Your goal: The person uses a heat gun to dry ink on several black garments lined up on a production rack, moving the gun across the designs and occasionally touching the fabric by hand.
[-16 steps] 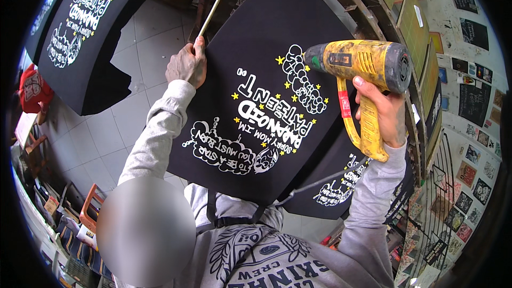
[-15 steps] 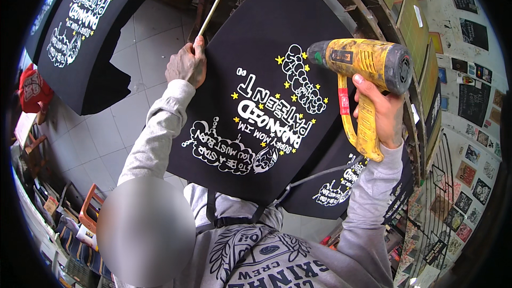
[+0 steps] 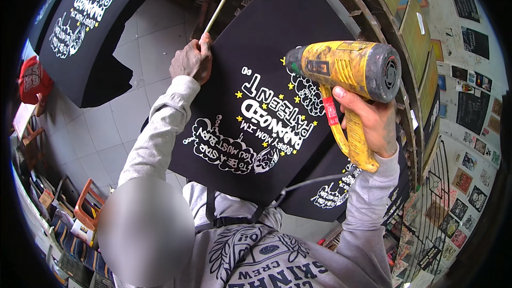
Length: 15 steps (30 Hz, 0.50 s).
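My right hand [image 3: 373, 120] grips the yellow handle of a worn heat gun [image 3: 341, 66] with a dark rear end and a red band on its guard. Its nozzle hangs over the upper right part of a white and yellow print on black fabric [image 3: 266, 26], spread flat over a board. My left hand [image 3: 192, 61] is closed at the fabric's left edge, around a thin pale cord [image 3: 223, 1] that rises from the fist. What lies under its fingers is hidden. A grey cable [image 3: 314, 179] runs below the heat gun.
More printed black fabric hangs on curved boards to the left [image 3: 101, 48] and lower right [image 3: 329, 194]. Metal rails [image 3: 368, 8] and upright greenish boards [image 3: 416, 37] line the right. An orange chair [image 3: 85, 205] stands lower left on the tiled floor [image 3: 101, 128].
The heat gun has moved left, its nozzle now covering part of the upper print. My left hand stays at the fabric's edge; the whole view has shifted slightly.
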Each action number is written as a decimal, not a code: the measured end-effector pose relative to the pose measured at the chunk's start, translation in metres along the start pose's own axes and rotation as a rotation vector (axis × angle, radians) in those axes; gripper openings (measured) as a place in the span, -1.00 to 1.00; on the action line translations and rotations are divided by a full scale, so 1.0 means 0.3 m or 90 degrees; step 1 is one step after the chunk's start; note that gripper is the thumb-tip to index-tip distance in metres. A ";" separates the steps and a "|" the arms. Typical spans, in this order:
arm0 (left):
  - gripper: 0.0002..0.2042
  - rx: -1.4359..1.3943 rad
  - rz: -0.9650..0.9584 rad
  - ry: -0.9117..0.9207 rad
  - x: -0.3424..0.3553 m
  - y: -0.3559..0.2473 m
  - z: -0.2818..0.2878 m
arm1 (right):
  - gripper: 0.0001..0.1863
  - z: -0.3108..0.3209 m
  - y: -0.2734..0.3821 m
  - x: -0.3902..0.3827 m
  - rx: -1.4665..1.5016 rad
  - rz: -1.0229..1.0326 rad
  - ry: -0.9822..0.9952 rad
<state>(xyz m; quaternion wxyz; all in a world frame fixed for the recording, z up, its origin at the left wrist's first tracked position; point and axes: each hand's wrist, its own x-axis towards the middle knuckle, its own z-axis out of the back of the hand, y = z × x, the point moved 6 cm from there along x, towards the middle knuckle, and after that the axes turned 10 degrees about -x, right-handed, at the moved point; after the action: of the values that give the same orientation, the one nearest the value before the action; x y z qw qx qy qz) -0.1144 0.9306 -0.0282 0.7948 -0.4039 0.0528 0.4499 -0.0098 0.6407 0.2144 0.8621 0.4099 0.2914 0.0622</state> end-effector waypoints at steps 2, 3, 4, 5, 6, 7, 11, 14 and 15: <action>-0.25 -0.001 0.015 0.013 -0.005 -0.005 0.002 | -0.64 -0.006 0.001 0.005 -0.016 0.038 0.002; -0.25 -0.001 0.011 0.010 -0.006 -0.005 0.004 | -0.64 -0.010 -0.008 0.007 -0.025 0.058 -0.006; -0.25 -0.001 0.007 0.007 -0.009 -0.005 0.005 | -0.63 -0.012 -0.008 0.006 -0.019 0.061 -0.006; -0.25 -0.001 0.000 0.004 -0.007 -0.007 0.007 | -0.63 -0.013 -0.008 0.005 -0.015 0.062 -0.007; -0.25 -0.001 0.005 0.012 -0.004 -0.006 0.005 | -0.62 -0.013 -0.004 0.001 0.003 0.048 0.002; -0.25 -0.001 0.009 0.019 0.001 -0.005 0.003 | -0.61 -0.014 -0.002 0.001 0.001 0.043 0.004; -0.24 -0.012 0.002 -0.006 -0.001 0.000 -0.001 | -0.58 -0.021 0.000 0.000 -0.022 0.042 0.000; -0.25 -0.012 0.001 0.005 -0.006 -0.008 0.001 | -0.58 -0.023 0.008 -0.004 0.005 0.040 0.004; -0.25 -0.012 0.003 0.004 -0.007 -0.005 0.002 | -0.58 -0.024 0.005 -0.003 -0.009 0.050 0.006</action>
<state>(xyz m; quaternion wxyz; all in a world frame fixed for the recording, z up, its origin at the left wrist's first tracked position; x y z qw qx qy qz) -0.1148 0.9293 -0.0260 0.7898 -0.4125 0.0520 0.4510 -0.0145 0.6461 0.2122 0.8606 0.4145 0.2784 0.1003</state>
